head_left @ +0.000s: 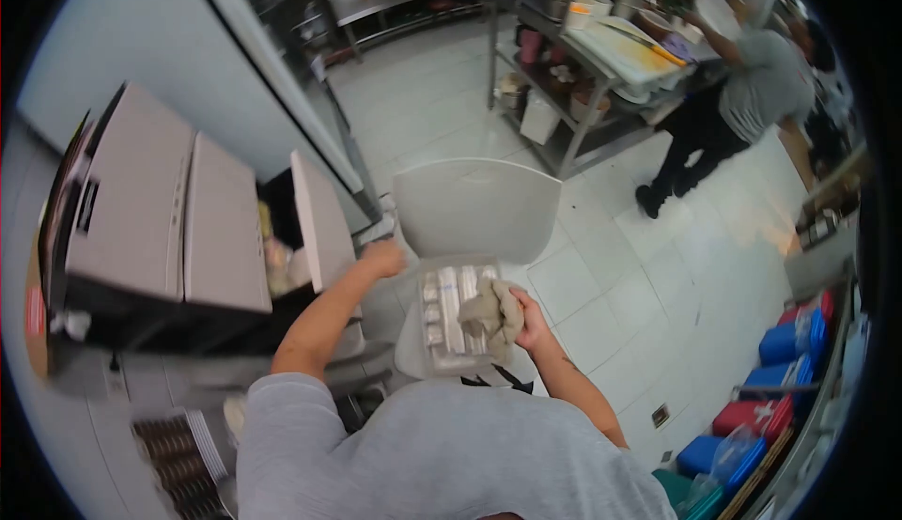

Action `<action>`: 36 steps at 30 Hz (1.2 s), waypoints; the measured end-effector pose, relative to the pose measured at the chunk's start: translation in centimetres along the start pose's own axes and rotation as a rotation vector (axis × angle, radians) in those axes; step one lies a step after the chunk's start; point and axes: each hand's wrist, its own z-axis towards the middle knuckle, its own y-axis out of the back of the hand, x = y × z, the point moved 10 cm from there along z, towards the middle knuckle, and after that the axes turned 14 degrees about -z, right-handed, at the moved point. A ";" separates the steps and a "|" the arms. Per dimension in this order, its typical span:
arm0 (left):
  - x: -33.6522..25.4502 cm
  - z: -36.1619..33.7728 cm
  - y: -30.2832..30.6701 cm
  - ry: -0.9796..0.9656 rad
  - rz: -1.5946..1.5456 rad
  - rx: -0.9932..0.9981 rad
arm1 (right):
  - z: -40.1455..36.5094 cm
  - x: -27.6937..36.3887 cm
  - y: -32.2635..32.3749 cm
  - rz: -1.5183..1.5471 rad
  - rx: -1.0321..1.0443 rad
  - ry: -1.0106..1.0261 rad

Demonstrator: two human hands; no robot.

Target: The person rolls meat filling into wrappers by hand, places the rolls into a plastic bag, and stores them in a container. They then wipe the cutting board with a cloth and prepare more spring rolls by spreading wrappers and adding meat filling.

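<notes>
My right hand (pixel 533 321) is closed on a bunched grey-beige cloth (pixel 493 315). The cloth hangs over the right part of a clear plastic container (pixel 427 357), covering some of what lies inside. White wrapped packs (pixel 451 310) stand in rows in this container, which rests on the seat of a white chair (pixel 474 202). My left hand (pixel 385 259) is slightly blurred, its fingers curled in, and I see nothing in it. It is just right of the open front panel (pixel 321 221) of a beige-and-black cabinet (pixel 141 191), apart from the container.
Food bags (pixel 277 262) show in the cabinet's opening. A person (pixel 752 88) works at a steel table with a cutting board (pixel 629 53) and a yellow-handled knife (pixel 665 54). Blue and red bins (pixel 752 417) line the right side. Brown stacked items (pixel 178 464) lie at lower left.
</notes>
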 end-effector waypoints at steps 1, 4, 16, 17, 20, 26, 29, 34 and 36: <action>-4.9 -2.4 0.1 -0.138 -0.214 -0.081 | -0.4 0.5 -1.8 -0.004 0.020 0.017; -17.7 -8.8 -3.5 -0.492 -0.238 -0.234 | -0.8 0.6 -6.4 -0.041 0.200 0.025; 0.7 -20.3 15.1 0.173 -0.289 -1.218 | -4.6 3.7 -6.1 -0.476 -0.038 0.216; 5.6 -18.7 14.2 0.311 -0.347 -1.147 | -4.5 3.6 -5.1 -0.460 -0.047 0.237; 13.3 -14.4 11.6 0.424 -0.621 -1.115 | -4.2 2.2 -0.2 -0.398 -0.162 0.186; 15.3 -12.7 11.3 0.404 -0.868 -1.112 | -5.7 0.2 4.2 -0.262 -0.269 0.157; 17.3 -11.0 10.0 0.369 -0.980 -1.070 | -5.2 0.0 3.3 -0.304 -0.225 0.146; 19.0 -10.0 8.4 0.207 -1.369 -1.041 | -2.5 0.5 -0.8 -0.400 -0.164 0.141; 20.6 -8.5 7.0 0.154 -1.838 -0.896 | -2.2 0.5 -2.8 -0.423 -0.137 0.155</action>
